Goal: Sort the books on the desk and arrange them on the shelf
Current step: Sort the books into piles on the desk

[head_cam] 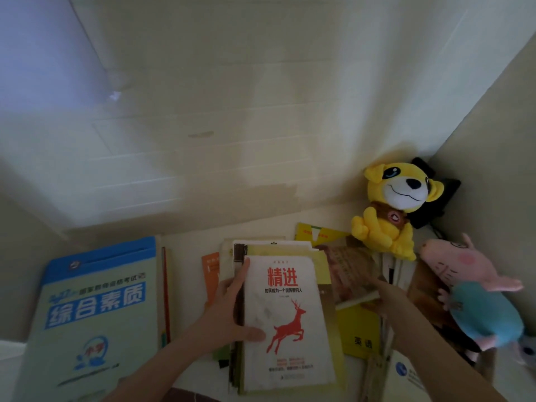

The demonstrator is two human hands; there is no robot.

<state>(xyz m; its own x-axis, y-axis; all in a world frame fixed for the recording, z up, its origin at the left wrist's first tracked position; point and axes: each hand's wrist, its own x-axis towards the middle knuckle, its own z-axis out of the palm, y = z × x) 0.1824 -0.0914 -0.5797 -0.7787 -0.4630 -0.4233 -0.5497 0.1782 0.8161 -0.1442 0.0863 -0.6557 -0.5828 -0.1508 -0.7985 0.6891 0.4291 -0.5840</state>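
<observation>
- Two hands busy: my left hand (pixel 232 309) pinches the white deer-cover book (pixel 287 320) at its spine edge, thumb on the cover.
- My right hand (pixel 387 298), fingers flat, touches the brown book (pixel 351 271) just beside.
- That white book lies topmost on the desk (pixel 187 256), long axis running away from me, left hand nearer.

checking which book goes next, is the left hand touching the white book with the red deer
Touching. In the head view the left hand holds the white deer book, thumb on its cover, fingers along its edge.
</observation>
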